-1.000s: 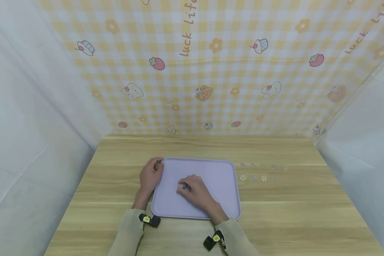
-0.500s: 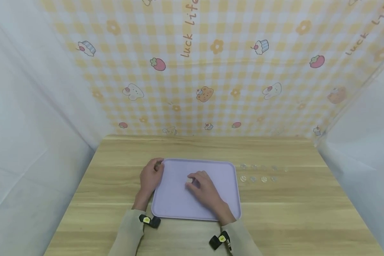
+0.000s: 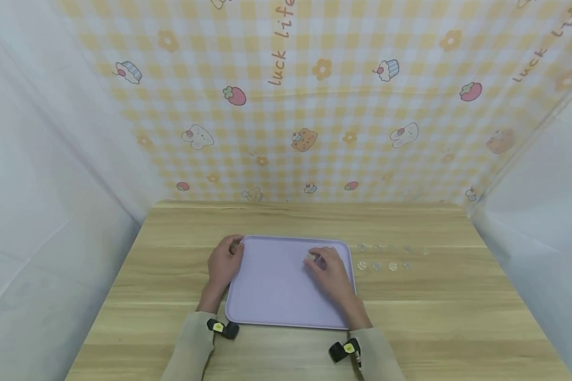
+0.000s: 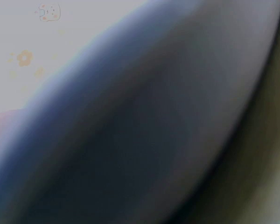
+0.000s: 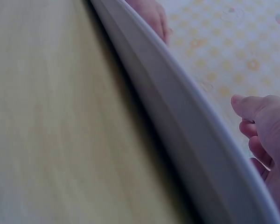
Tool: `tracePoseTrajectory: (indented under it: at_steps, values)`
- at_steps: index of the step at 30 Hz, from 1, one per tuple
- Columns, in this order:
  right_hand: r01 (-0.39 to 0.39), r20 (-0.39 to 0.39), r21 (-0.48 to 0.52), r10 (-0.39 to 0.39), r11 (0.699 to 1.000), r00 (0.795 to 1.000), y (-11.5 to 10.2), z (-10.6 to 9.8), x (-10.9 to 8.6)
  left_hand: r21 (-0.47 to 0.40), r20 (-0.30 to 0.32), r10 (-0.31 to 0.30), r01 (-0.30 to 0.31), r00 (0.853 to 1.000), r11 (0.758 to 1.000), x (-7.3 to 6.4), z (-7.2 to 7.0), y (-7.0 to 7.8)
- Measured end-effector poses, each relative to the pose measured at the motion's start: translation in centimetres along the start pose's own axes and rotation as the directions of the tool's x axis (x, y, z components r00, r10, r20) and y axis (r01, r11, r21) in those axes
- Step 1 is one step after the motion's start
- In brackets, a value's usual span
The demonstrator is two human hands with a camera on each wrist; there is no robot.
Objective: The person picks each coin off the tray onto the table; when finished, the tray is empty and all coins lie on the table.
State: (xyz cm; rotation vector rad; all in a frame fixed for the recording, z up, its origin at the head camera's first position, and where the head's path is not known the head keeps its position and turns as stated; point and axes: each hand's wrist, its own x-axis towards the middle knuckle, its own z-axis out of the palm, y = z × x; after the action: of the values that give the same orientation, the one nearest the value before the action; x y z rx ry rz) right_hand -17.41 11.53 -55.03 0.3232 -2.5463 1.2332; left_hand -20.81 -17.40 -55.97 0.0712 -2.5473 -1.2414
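A lilac rectangular tray (image 3: 276, 296) lies on the wooden table. At its upper left corner my left hand (image 3: 224, 263) grips the rim with curved fingers. Over the right part of the tray, my right hand (image 3: 332, 271) pinches a small pale round piece (image 3: 311, 256) between thumb and fingers; its exact kind is too small to tell. In the right wrist view the right hand (image 5: 270, 126) shows beyond the tray wall (image 5: 177, 107), its held piece hidden. The tray's blurred side (image 4: 144, 121) fills most of the left wrist view.
Just right of the tray, several small clear round discs (image 3: 393, 266) lie in two rows on the wooden table (image 3: 434, 317). A yellow checked cloth (image 3: 352, 111) with cartoon prints hangs behind, and white sheets (image 3: 52, 159) stand at both sides.
My right hand has moved right and slightly away from me across the tray, carrying the small pale round piece. The left hand and the tray have stayed in place.
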Motion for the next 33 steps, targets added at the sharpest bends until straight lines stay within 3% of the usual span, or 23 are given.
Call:
tracePoseTrajectory:
  at_steps: [6,10,18,22,26,33]
  values:
    - [-0.066,-0.064,0.035,0.068,0.997,0.996,1.6,-2.0,-0.3,0.006,0.008,-0.007,0.007,1.000,1.000,0.1,0.1,-0.1]
    - [-0.045,-0.150,0.047,0.052,0.998,0.987,3.1,-3.4,-0.3,-0.006,0.005,-0.007,0.007,1.000,1.000,0.2,0.1,0.1]
    - [-0.113,-0.310,0.055,0.124,0.992,0.943,6.5,-6.1,-0.8,-0.009,-0.003,-0.008,0.008,1.000,1.000,0.1,-0.1,0.2]
    - [-0.124,-0.347,0.056,0.135,0.991,0.928,7.4,-7.3,-1.3,-0.011,0.001,-0.011,0.011,1.000,1.000,0.0,0.0,0.2]
    - [-0.190,-0.349,0.047,0.195,0.981,0.917,8.2,-8.4,-1.8,-0.010,0.006,-0.012,0.012,1.000,1.000,0.0,0.0,0.1]
    - [-0.271,-0.389,0.072,0.278,0.960,0.878,9.0,-9.9,-2.6,-0.011,0.004,-0.016,0.017,1.000,1.000,0.0,0.0,0.0]
